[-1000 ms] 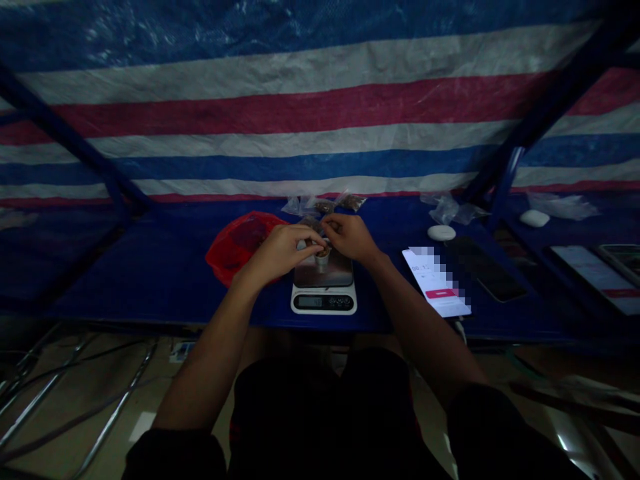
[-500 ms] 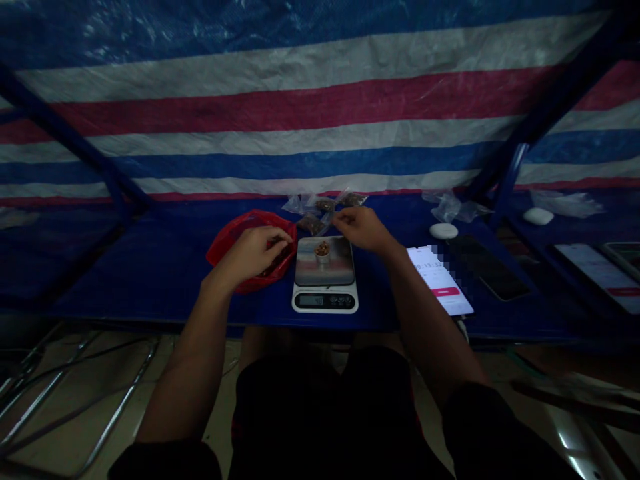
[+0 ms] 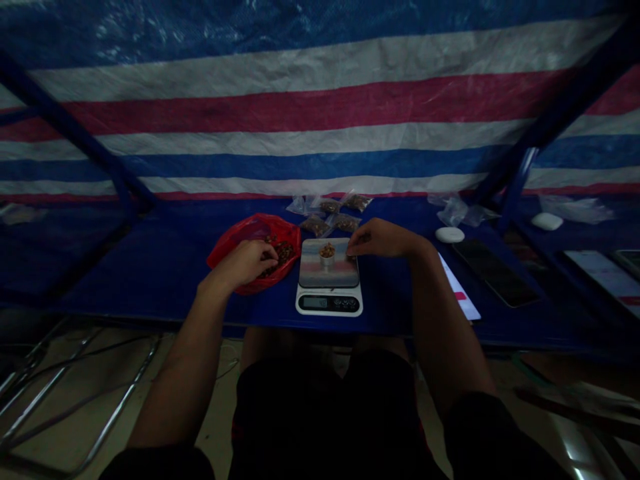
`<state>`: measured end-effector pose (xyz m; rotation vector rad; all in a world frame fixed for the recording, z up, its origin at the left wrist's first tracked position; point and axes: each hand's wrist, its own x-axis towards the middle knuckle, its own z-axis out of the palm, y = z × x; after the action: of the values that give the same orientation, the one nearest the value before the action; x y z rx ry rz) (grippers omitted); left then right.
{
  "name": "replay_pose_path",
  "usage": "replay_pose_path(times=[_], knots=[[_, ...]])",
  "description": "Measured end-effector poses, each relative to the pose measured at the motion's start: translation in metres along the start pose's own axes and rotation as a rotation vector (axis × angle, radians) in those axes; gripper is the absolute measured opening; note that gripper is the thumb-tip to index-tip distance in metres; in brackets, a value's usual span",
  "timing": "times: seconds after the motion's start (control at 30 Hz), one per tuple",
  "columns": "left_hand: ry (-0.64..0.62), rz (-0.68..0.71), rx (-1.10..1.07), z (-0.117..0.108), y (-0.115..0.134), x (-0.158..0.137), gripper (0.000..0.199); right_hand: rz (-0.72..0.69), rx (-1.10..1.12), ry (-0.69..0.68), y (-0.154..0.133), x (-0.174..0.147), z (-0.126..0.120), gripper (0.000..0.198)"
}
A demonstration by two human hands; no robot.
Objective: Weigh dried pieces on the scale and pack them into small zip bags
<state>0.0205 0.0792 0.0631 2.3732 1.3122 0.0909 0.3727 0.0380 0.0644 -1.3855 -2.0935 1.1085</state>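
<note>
My left hand (image 3: pixel 247 262) reaches over the open red plastic bag (image 3: pixel 227 238), its fingertips pinched at the small brown pieces (image 3: pixel 283 252) inside. What is between those fingers, if anything, is too small to make out. A white digital scale (image 3: pixel 330 301) stands to the right of the bag. On its plate sits a small cup (image 3: pixel 327 260) heaped with light brown bits. My right hand (image 3: pixel 375 238) is at the plate's right edge, thumb and fingers drawn together; anything held there is hidden. Several clear zip bags (image 3: pixel 315 225) with brown contents lie behind the scale.
To the right lie a lit phone (image 3: pixel 463 297), partly behind my right forearm, a dark phone (image 3: pixel 497 272), a white oval case (image 3: pixel 449 235) and crumpled clear plastic bags (image 3: pixel 454 211). A striped tarp (image 3: pixel 320 113) hangs behind the blue table (image 3: pixel 125 267).
My right hand has moved right and nearer, away from the zip bags, uncovering one of them. My left hand has shifted slightly within the red bag, showing more brown pieces.
</note>
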Motion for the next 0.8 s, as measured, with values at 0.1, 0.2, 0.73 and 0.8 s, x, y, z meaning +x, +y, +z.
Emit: replay_pose_path(times=[0.1, 0.2, 0.73, 0.8], knots=[[0.018, -0.003, 0.005, 0.000, 0.001, 0.000, 0.021, -0.124, 0.090, 0.103, -0.006, 0.002, 0.006, 0.023], [0.043, -0.008, 0.000, -0.001, 0.002, 0.000, 0.021, -0.232, 0.203, 0.076, -0.013, 0.007, 0.014, 0.024], [0.250, 0.291, -0.286, -0.013, 0.046, 0.006, 0.019, -0.268, 0.301, 0.422, -0.002, 0.027, 0.027, 0.037], [0.261, 0.356, -0.254, -0.014, 0.061, 0.010, 0.017, -0.276, 0.298, 0.429, 0.000, 0.030, 0.029, 0.035]])
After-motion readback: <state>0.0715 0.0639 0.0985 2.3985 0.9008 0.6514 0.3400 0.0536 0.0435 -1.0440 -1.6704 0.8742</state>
